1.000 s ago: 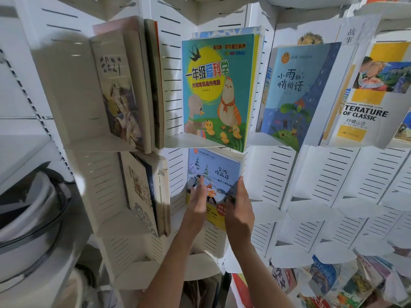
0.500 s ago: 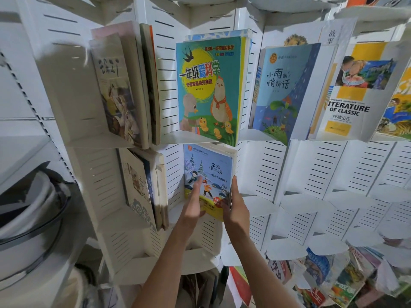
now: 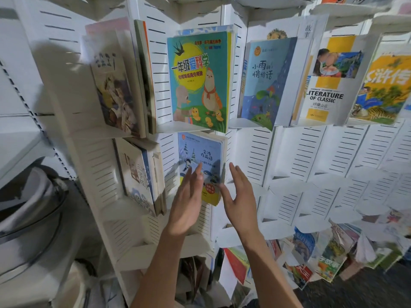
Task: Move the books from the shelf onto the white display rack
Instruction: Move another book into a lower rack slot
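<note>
A blue and yellow snow-scene book (image 3: pixel 200 156) stands in a second-row pocket of the white display rack (image 3: pixel 295 152). My left hand (image 3: pixel 189 203) hovers in front of its lower cover with fingers straight, holding nothing. My right hand (image 3: pixel 239 198) is open beside the book's right edge, apart from it. Above it stands a teal book with a chick and duck (image 3: pixel 200 81). More books fill the top row: a blue rain book (image 3: pixel 264 85), a Literature of Classic book (image 3: pixel 327 81) and an orange tiger book (image 3: pixel 382 90).
Two pockets at the left hold more books (image 3: pixel 117 94) (image 3: pixel 138 174). Bare white pockets (image 3: pixel 289 192) run to the right of my hands. Several loose books (image 3: pixel 311 252) lie in a heap at the lower right. A round grey container (image 3: pixel 29 207) sits at the left.
Both hands held the snow-scene book in its pocket; now they have let go and pulled back, fingers spread. The book stays in the pocket.
</note>
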The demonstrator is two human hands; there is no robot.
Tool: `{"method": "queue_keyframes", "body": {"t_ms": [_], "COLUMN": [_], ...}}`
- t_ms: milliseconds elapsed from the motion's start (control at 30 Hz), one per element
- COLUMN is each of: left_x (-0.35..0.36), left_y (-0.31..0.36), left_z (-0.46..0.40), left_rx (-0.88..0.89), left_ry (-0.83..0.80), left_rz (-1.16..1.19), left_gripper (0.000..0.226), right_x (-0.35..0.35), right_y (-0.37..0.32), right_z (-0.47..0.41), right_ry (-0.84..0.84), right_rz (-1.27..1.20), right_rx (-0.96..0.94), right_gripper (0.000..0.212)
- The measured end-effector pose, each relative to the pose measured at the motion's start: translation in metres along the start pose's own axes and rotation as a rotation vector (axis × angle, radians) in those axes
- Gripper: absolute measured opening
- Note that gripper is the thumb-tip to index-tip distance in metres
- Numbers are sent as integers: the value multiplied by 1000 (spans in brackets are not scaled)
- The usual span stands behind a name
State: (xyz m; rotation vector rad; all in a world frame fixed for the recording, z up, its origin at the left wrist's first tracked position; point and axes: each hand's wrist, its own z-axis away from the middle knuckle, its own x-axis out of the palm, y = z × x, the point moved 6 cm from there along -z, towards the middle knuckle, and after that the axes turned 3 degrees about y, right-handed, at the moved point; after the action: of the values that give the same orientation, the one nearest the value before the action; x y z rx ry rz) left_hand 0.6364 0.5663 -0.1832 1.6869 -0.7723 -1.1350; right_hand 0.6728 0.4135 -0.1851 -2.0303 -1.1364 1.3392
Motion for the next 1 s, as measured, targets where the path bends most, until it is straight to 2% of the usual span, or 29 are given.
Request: {"method": "queue_keyframes", "body": {"t_ms": [167,400,633,767,1000], "left_x": [-25,-69,-81,-89,-126], "left_y": [26,64,68,64,44], "left_z": [40,92,163,224,328], "left_rx": [166,277,207,200,24], "left_ry": [-35,141,193,225,261], "left_rz": [-301,-590,-690,-830,-921], "left_gripper": [71,69,73,78,74], "right_x": [-31,-73,-104,-115,-104], "right_y": [-33,-72,-100,-103,-125], "right_z": [24,53,112,164,247], "right_ry": [-20,-57,-180,-264,-440], "right_rz": [46,83,147,165,154], "right_rx": [-66,-171,-255,-254,-267], "right_gripper": [58,61,64,69,81]}}
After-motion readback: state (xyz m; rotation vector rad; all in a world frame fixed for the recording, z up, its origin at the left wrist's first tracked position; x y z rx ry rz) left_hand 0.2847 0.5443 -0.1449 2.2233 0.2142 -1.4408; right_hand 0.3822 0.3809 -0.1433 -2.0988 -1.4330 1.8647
